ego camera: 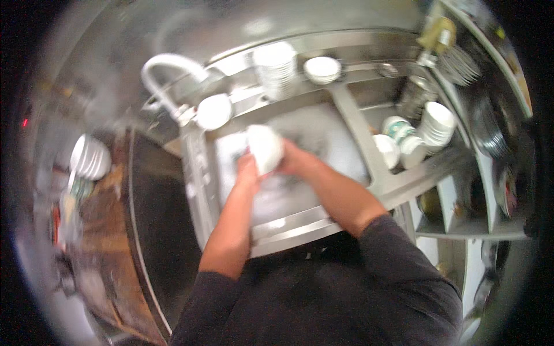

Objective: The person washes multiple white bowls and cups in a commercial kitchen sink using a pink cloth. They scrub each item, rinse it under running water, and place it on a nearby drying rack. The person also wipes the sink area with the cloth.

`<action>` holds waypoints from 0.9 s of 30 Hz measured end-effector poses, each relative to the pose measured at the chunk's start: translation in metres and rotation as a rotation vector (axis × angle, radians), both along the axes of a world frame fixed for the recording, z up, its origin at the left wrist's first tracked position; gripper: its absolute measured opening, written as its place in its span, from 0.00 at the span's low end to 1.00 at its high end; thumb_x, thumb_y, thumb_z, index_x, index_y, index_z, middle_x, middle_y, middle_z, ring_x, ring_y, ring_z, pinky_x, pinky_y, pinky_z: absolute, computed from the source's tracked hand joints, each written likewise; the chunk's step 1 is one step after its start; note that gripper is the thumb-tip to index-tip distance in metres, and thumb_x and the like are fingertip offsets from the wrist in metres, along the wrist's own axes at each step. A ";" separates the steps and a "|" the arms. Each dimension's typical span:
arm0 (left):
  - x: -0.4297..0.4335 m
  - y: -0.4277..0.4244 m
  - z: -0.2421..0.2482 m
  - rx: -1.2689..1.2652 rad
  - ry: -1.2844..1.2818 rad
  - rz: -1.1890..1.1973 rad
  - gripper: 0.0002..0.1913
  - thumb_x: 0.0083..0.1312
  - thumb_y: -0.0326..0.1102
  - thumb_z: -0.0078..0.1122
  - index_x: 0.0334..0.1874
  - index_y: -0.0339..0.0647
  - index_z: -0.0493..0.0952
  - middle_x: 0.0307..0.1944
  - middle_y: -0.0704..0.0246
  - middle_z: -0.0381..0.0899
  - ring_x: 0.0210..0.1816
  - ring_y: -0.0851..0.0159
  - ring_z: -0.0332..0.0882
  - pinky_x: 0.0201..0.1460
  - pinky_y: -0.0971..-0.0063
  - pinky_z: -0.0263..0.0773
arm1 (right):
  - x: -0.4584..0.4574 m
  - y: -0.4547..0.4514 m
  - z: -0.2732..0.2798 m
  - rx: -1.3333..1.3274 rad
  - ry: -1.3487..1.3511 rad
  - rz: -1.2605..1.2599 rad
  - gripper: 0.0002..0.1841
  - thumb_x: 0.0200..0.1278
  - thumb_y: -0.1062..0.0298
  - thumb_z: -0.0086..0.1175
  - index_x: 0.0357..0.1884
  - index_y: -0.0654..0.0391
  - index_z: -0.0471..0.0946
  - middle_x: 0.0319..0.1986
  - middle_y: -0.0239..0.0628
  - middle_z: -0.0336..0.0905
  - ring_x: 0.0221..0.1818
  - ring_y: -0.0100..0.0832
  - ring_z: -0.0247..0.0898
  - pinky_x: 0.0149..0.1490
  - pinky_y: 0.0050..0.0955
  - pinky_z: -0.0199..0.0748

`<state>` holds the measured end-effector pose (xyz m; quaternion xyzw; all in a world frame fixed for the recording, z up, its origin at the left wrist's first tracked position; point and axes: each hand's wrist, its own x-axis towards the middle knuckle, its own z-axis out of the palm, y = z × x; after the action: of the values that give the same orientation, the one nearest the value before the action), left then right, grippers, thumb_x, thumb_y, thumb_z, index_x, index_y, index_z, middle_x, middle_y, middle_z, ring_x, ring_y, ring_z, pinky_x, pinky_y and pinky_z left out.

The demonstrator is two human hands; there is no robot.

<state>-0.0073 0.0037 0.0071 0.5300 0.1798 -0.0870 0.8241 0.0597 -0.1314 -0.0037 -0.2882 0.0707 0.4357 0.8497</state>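
A white bowl (265, 149) is held between my two hands over a stainless steel sink basin (281, 220). On its left side, my left hand (248, 169) grips it; my right hand (294, 159) has hold of its right side. Motion blur hides the fingers, and a bit of something pink or red shows below the bowl. Whitish, foamy-looking water lies in the basin. Behind the basin stand a tall stack of white dishes (275, 69) and a short stack of white bowls (322, 70). Another round white dish (214, 111) rests at the back left corner, beside the faucet.
A white curved faucet (173, 60) rises at the back left. The right-hand sink compartment holds stacked white cups (436, 125) and other containers. Plates (458, 65) stand on a rack at the far right. More white bowls (90, 158) sit at the far left, above a brown surface.
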 end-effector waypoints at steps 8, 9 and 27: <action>0.017 0.010 0.018 1.109 -0.344 0.204 0.16 0.63 0.31 0.61 0.53 0.33 0.78 0.47 0.47 0.82 0.51 0.46 0.79 0.59 0.61 0.70 | 0.009 -0.010 0.003 -0.412 -0.100 0.239 0.12 0.61 0.55 0.58 0.33 0.52 0.83 0.34 0.40 0.85 0.34 0.37 0.83 0.34 0.43 0.82; 0.015 0.006 0.025 1.020 -0.480 0.198 0.15 0.61 0.26 0.61 0.51 0.34 0.79 0.46 0.50 0.82 0.50 0.48 0.79 0.58 0.62 0.71 | 0.010 -0.013 0.009 -0.589 -0.215 0.216 0.13 0.61 0.55 0.57 0.33 0.55 0.84 0.34 0.40 0.85 0.35 0.38 0.83 0.35 0.44 0.81; 0.028 0.048 -0.038 -0.036 0.342 0.252 0.20 0.72 0.38 0.39 0.62 0.40 0.71 0.56 0.61 0.77 0.54 0.59 0.78 0.59 0.62 0.75 | -0.028 0.014 0.019 -0.676 -1.010 -0.236 0.07 0.53 0.66 0.58 0.28 0.59 0.83 0.29 0.42 0.83 0.35 0.35 0.79 0.42 0.38 0.76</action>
<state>0.0208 0.0514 -0.0311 0.4661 0.3803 -0.0752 0.7953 0.0313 -0.1175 0.0151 -0.7023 -0.1748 0.1022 0.6825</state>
